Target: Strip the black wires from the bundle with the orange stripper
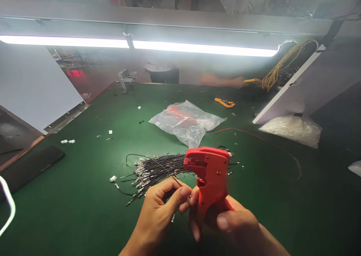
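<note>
Foreground: the left hand (162, 207), palm turned inward, pinches a thin dark wire (176, 180) between thumb and forefinger. The right hand (239, 220) has its fingers wrapped around the handle of a red wire stripper (212, 180), held upright with its head above the knuckles; the two hands' fingertips meet beside the handle. Just beyond, a bundle of black wires (160, 167) with metal terminals lies on the green tabletop (84, 195). Middle distance: a clear plastic bag (187, 133) encloses a red object and white contents, blurred by the film; at right, a second bag (293, 131) is filled with pale pieces too small to identify. Beyond lies an orange hand tool (225, 102).
</note>
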Tool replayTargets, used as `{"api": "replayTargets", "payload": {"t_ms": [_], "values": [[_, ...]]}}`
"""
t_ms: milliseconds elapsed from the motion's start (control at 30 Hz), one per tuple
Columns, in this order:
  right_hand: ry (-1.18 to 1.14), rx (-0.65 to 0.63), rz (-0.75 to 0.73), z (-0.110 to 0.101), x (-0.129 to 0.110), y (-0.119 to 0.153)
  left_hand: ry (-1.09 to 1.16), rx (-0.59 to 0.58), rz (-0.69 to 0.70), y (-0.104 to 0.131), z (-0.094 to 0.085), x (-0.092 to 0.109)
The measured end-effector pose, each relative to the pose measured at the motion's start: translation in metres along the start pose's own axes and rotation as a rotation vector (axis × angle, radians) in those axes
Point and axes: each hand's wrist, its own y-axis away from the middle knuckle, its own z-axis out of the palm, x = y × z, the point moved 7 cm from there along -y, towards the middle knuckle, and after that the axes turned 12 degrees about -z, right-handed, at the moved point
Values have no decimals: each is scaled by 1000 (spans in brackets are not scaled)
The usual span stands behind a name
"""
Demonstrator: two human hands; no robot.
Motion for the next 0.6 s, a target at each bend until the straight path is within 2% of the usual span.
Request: {"api": "replayTargets", "payload": {"t_ms": [67, 133, 200, 300, 400, 600], "values": [[41, 37, -10, -1, -2, 1, -18, 157, 85, 4, -9, 6], [82, 87, -40, -1, -4, 1, -6, 354, 164, 8, -26, 10], [77, 132, -73, 0, -5, 1, 46, 478, 226, 10, -40, 10], [14, 164, -65, 2, -2, 4, 170, 515, 283, 9, -52, 8], [34, 131, -18, 0, 5, 13, 259, 546, 316, 11, -57, 8], [-36, 81, 87, -14, 28, 38, 293, 558, 328, 15, -52, 9]]}}
